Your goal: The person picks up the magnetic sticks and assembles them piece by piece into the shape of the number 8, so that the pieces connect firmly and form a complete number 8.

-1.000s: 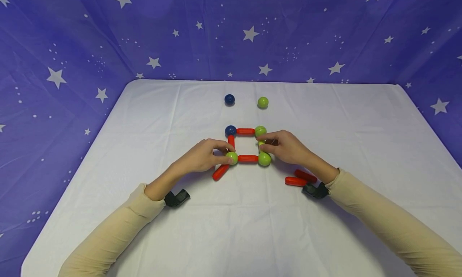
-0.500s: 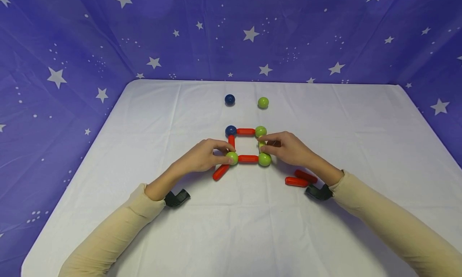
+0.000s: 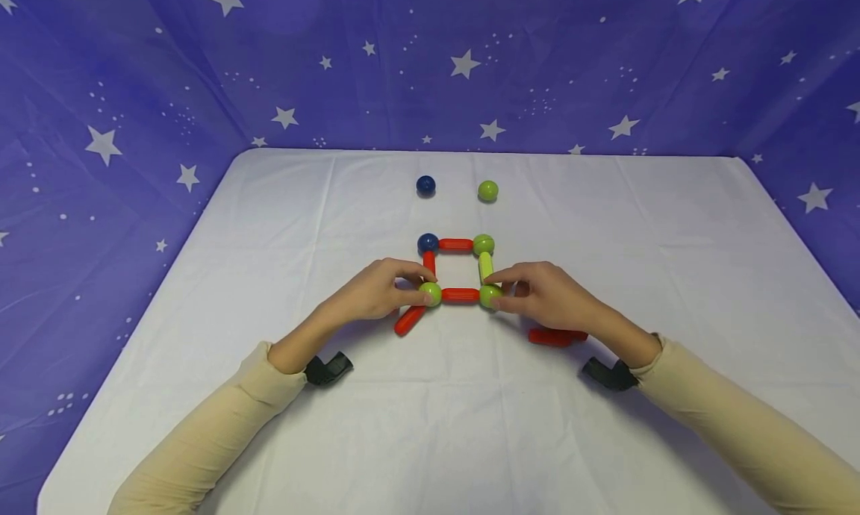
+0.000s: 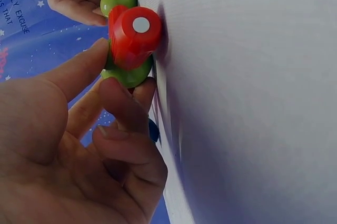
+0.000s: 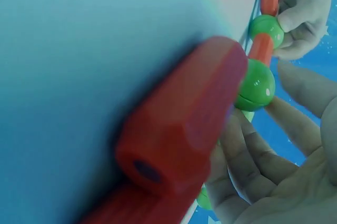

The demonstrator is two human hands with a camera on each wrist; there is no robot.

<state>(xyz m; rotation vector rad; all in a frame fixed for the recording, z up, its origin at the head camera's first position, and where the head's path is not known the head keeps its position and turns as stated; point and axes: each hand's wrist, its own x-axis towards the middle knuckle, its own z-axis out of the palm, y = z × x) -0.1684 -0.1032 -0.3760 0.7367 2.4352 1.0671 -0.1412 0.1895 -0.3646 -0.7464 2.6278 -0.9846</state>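
A small square frame (image 3: 456, 245) of rods and balls is lying flat, three of its sides being red rods (image 3: 460, 295) with ridged middles and its right side a yellow-green rod (image 3: 486, 267). A dark blue corner ball (image 3: 428, 243) is sitting at far left, with glossy green balls (image 3: 484, 245) filling the other three corners. A slanting red rod (image 3: 409, 321) is running out from the near-left green ball (image 3: 433, 292) toward the table's near-left corner, showing a white disc in its end. The left hand (image 3: 378, 291) is pinching that ball between thumb and fingers. The right hand (image 3: 546, 295) is setting thumb and index finger about the near-right green ball (image 3: 487, 297); whether both are pressing on it I cannot tell. Two spare red rods (image 3: 551, 338) are lying together below the right hand, toward the table's right edge. A loose blue ball (image 3: 426, 186) and a loose green ball (image 3: 488, 191) are resting between the frame and the far edge of the table (image 3: 403, 440). White cloth (image 3: 322, 455) is covering the table, and a violet-blue curtain (image 3: 403, 22) printed with stars is hanging behind and beside it.
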